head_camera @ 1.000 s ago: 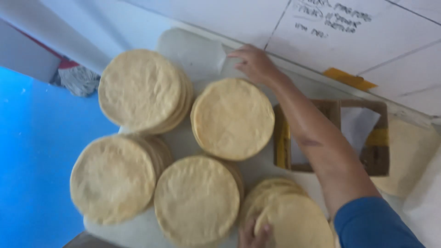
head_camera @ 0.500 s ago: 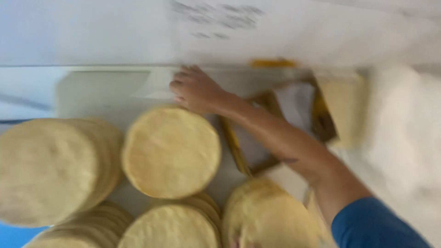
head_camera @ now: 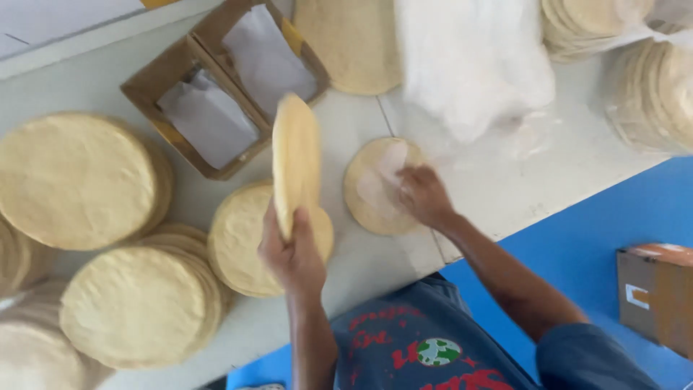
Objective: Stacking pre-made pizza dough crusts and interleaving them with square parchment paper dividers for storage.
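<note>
Left hand (head_camera: 292, 256) grips one upright bundle of flatbreads (head_camera: 296, 162) over one stack (head_camera: 245, 238); right hand (head_camera: 422, 195), fingers curled, presses one bagged stack (head_camera: 375, 184) on white table (head_camera: 505, 173); two cardboard boxes (head_camera: 224, 87) behind, three more stacks (head_camera: 76, 177) at left.

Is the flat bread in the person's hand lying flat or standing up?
Standing up on edge. The left hand grips the flat bread from below, so only its thin side and a sliver of face show.

Open cardboard box (head_camera: 220, 101), white plastic bag (head_camera: 473, 61), blue floor (head_camera: 613, 217)
</note>
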